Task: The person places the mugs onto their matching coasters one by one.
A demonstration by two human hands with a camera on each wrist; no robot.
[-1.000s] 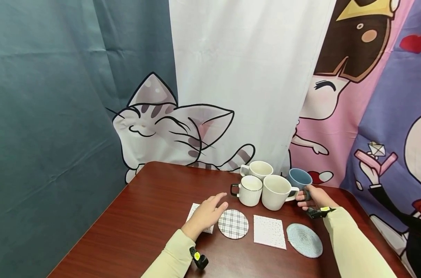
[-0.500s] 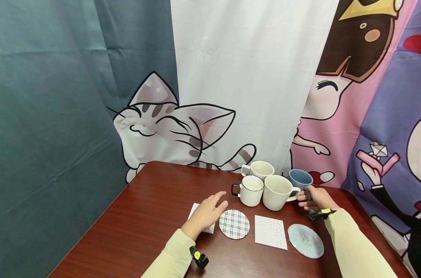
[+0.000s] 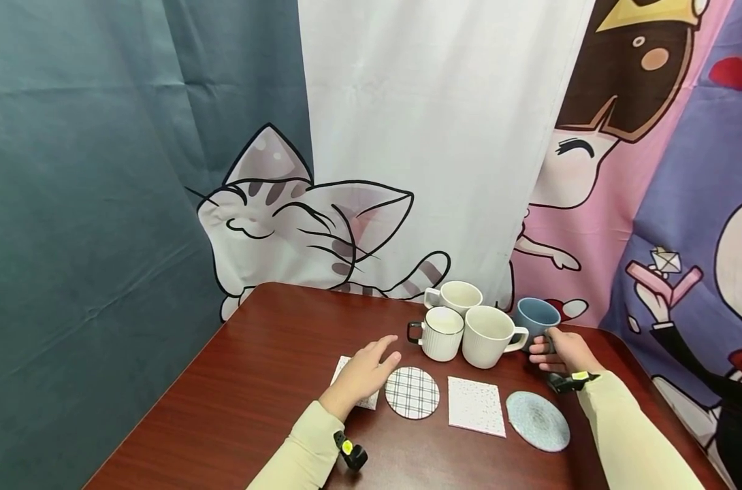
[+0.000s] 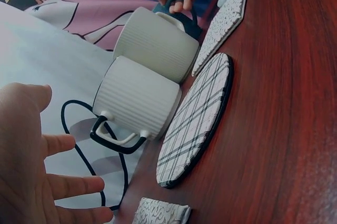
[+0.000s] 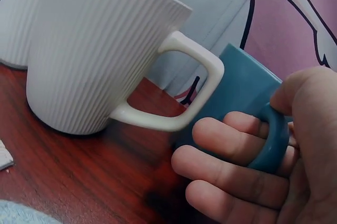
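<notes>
My right hand (image 3: 563,350) holds the blue mug (image 5: 237,84) by its handle, fingers through the loop and thumb on top. Beside it stands a large ribbed white mug (image 3: 484,344), its handle toward the blue one. Left of that are a white mug with a black handle (image 3: 440,340) and, behind, another white mug (image 3: 459,296). My left hand (image 3: 361,373) hovers with spread fingers over a patterned square coaster (image 3: 367,403), partly hiding it; nothing is in its grasp. In the left wrist view, the black-handled mug lies beyond its fingertips.
Along the front lie a round plaid coaster (image 3: 412,393), a speckled square coaster (image 3: 476,406) and a round blue-grey coaster (image 3: 538,422). The brown table (image 3: 254,367) extends to the left. Printed curtains (image 3: 371,102) hang right behind its back edge.
The blue mug has shifted slightly right, away from the large white mug, together with my right hand. The left hand and the other mugs stay in place.
</notes>
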